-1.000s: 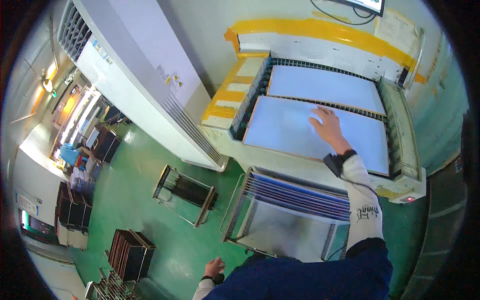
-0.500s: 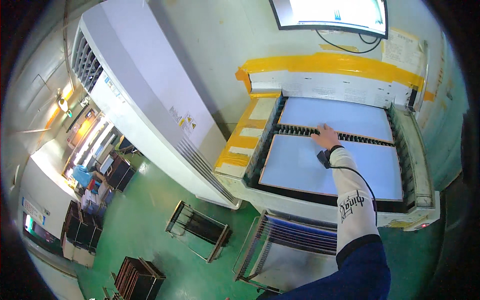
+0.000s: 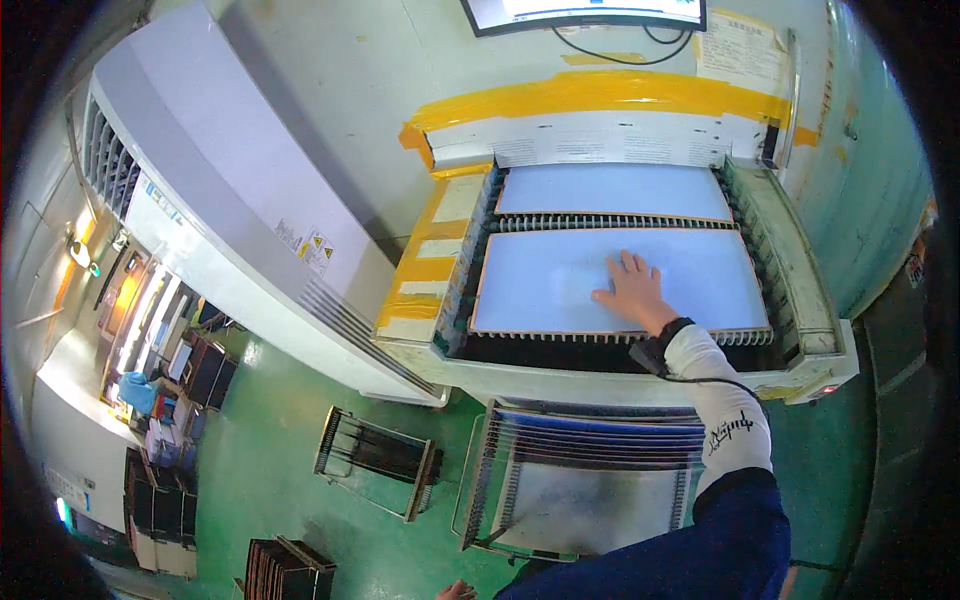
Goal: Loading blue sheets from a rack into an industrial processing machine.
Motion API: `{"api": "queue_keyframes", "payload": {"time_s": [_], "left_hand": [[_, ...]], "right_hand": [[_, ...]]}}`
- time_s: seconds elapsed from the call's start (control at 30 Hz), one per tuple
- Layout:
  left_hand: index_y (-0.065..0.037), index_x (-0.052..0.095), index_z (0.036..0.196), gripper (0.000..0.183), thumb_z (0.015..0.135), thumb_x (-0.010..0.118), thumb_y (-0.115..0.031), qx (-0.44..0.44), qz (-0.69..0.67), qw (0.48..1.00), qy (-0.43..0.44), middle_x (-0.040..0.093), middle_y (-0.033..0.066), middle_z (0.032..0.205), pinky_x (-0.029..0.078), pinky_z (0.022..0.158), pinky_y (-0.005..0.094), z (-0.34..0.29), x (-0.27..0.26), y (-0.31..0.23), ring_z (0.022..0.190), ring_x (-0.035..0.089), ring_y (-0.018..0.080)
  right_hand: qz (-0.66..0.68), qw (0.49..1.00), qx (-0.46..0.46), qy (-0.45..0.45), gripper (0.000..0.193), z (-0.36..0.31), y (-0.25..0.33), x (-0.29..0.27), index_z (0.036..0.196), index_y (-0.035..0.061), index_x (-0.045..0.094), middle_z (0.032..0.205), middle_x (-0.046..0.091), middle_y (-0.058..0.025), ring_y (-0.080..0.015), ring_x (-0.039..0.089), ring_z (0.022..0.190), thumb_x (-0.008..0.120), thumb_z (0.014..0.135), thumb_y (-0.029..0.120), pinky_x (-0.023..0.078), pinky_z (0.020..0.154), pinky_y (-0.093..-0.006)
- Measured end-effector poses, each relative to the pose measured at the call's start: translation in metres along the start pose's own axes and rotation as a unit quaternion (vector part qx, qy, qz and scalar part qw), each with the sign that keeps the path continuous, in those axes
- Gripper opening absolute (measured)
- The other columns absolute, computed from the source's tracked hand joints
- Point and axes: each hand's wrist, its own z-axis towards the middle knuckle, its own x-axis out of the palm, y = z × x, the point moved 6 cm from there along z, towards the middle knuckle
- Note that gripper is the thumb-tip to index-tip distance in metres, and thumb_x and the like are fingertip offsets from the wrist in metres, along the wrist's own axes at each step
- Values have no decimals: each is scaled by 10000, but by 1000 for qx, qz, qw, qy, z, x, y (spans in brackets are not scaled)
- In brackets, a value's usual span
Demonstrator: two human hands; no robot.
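Note:
My right hand lies with fingers spread on the near pale blue panel, right of its middle, gripping nothing. That thin copper-edged panel rests flat on the black rollers of a conveyor machine. Beyond it, across a strip of bare rollers, lies a second pale blue panel, its far edge against the white back board. A black band with a cord circles my right wrist. Only a sliver of my left hand shows at the lower edge; its fingers are too cut off to read.
A rack with several thin panels stands below the machine's front. Farther left are a smaller rack and a slotted rack of dark boards. A tall white air conditioner leans into view at left; a monitor hangs above.
Both panels have shifted away from me along the rollers, baring rollers at the front. My right hand has moved from the gap onto the near panel. The whole view has shifted.

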Motion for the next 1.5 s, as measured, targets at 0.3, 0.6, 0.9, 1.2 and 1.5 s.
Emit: {"api": "queue_keyframes", "payload": {"time_s": [0.3,0.6,0.9,1.2,1.5], "left_hand": [[-115,416,1242,518,829,639,-334,29,15,999,-41,521,100,1201,472,782,530,-9,25,-20,1021,538,295],[7,552,949,334,863,587,-314,83,240,966,-37,629,98,897,508,606,314,-29,43,-45,749,633,204],[-1,539,1049,342,881,564,-298,26,123,990,-69,628,105,930,498,598,289,-49,74,-57,750,630,219],[-8,513,1079,398,872,562,-344,25,147,987,-64,620,95,962,505,615,285,-53,67,-52,775,626,194],[-15,537,1051,389,866,568,-356,37,127,988,-75,621,94,954,505,601,298,-58,65,-48,757,632,203]], "right_hand": [[8,999,-3,-41,701,15,-7,4,1355,98,356,1437,244,-192,-371,212,1326,541,798,483,170,1036,-581],[248,948,-186,-71,373,-74,41,-1,1109,48,567,1157,558,-141,-345,441,1161,601,820,281,348,943,-475],[215,948,-225,-60,359,-247,69,79,1057,45,579,1126,548,-127,-339,449,1137,669,723,139,372,926,-454],[154,973,-150,87,357,-310,38,181,1008,25,571,1037,492,-114,-307,461,1005,687,677,94,390,838,-419],[94,974,-198,52,205,-304,56,184,861,32,557,1027,505,-130,-327,471,994,666,690,66,392,813,-424]]}}
